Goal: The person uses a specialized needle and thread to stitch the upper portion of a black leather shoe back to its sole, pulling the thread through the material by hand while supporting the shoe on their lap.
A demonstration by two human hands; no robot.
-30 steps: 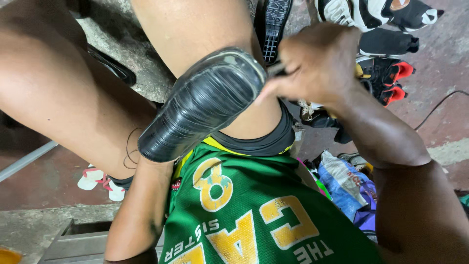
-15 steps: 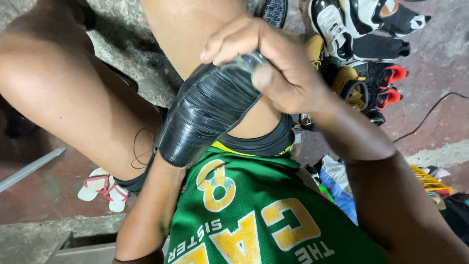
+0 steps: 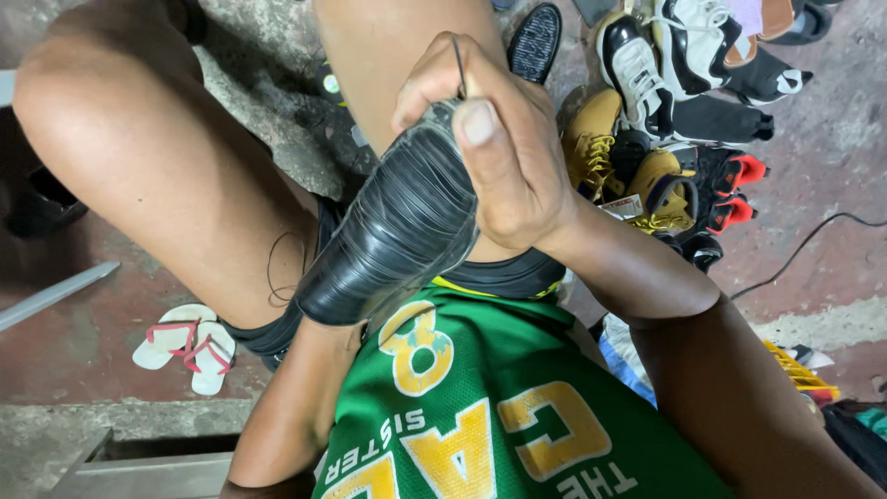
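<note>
A black shoe (image 3: 397,231) lies sole-up across my lap, its ribbed sole facing the camera and its toe pointing up and away. My right hand (image 3: 504,157) is wrapped over the toe end, thumb pressed along the sole's edge, fingers pinched on a thin dark thread (image 3: 459,65) that loops up from the toe. My left forearm (image 3: 291,407) runs up under the shoe's heel; the left hand itself is hidden behind the shoe. My bare knees flank the shoe, and a green jersey fills the bottom of the view.
A pile of shoes lies on the floor at right: yellow boots (image 3: 591,139), a black-and-white sneaker (image 3: 637,65), and black shoes with red trim (image 3: 730,185). White-and-red flip-flops (image 3: 185,346) sit lower left beside a metal bar (image 3: 55,296). A black cable (image 3: 804,245) crosses the floor at right.
My right hand has moved from the side edge of the sole up over the toe and closed around it. The shoe has tipped more upright.
</note>
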